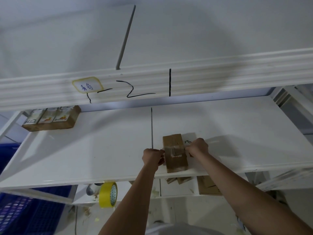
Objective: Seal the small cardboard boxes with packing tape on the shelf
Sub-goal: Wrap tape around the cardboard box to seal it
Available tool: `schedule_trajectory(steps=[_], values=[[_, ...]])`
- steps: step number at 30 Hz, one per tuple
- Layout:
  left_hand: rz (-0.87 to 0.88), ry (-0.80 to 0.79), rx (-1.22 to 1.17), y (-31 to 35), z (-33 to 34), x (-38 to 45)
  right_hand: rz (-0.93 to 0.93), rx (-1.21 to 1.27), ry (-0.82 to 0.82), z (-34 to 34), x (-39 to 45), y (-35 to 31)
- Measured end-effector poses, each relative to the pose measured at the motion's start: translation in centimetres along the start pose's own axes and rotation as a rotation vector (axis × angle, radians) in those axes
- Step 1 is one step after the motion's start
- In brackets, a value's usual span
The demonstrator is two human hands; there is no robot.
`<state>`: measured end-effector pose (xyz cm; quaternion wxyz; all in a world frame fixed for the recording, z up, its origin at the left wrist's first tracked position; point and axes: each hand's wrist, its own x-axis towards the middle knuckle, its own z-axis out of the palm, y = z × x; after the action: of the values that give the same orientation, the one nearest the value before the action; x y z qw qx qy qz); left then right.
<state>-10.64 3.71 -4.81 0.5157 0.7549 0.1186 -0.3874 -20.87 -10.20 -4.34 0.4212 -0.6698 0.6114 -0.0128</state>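
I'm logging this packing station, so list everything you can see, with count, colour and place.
small cardboard box: one, brown, near front edge of the shelf, clear tape across its top
shelf: one, white
carton pack: one brown pack holding three printed cartons, back left of shelf
tape roll: one, yellow, lower level, left
cardboard boxes: several, brown, lower level, partly hidden
crate: blue, far left
label: one, yellow-edged, upper beam
left hand: grip pinching tape at box's left
right hand: grip pinching tape at box's right
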Motion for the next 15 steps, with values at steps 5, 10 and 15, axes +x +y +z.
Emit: schedule_trajectory(steps=[5, 10, 15], values=[[0.210, 0.119, 0.213, -0.6, 0.5, -0.1, -0.074, -0.061, 0.011, 0.6, 0.2, 1.0], [0.229, 0.135, 0.090, 0.1, 0.0, -0.3, -0.159, -0.074, 0.108, 0.2, -0.4, 1.5], [0.274, 0.100, 0.196, 0.2, 0.5, -0.7, -0.296, -0.082, 0.105, 0.5, -2.2, 0.6]])
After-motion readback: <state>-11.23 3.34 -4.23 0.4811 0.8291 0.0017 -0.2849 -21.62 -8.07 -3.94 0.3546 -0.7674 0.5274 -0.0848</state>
